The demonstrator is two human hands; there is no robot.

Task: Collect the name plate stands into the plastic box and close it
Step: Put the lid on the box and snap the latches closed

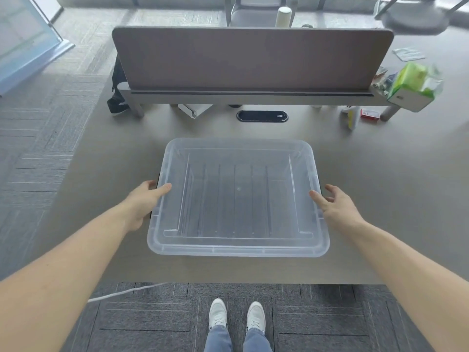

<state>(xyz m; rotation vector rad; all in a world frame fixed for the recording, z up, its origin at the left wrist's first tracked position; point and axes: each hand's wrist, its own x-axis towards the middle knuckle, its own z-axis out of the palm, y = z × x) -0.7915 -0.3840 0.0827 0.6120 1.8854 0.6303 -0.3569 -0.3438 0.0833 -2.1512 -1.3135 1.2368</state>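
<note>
The plastic box (238, 196) is translucent and rectangular with rounded corners, and its clear lid (253, 243) sits on top, a raised frame running inside the lid's rim. Through the lid, dark upright strips show in a row inside the box, too hazy to name. The box sits in the middle of the grey desk (380, 199), near the front edge.

The left hand (143, 201) is at the box's left side, thumb on the lid's edge and fingers curled down around the dark latch there. The right hand (335, 204) is at the right side, fingers spread and loose; whether it touches the lid cannot be told.

Behind the box, an oval cable grommet (262, 116) is set in the desk, and a brown divider panel (251, 59) stands across the back. At the right end of the divider are a green-and-white package (413, 85), blurred, and a small red box (370, 114). Grey carpet tiles (38, 148) cover the floor, a white cable (121, 292) trails under the desk, and white shoes (237, 313) with blue jeans show below.
</note>
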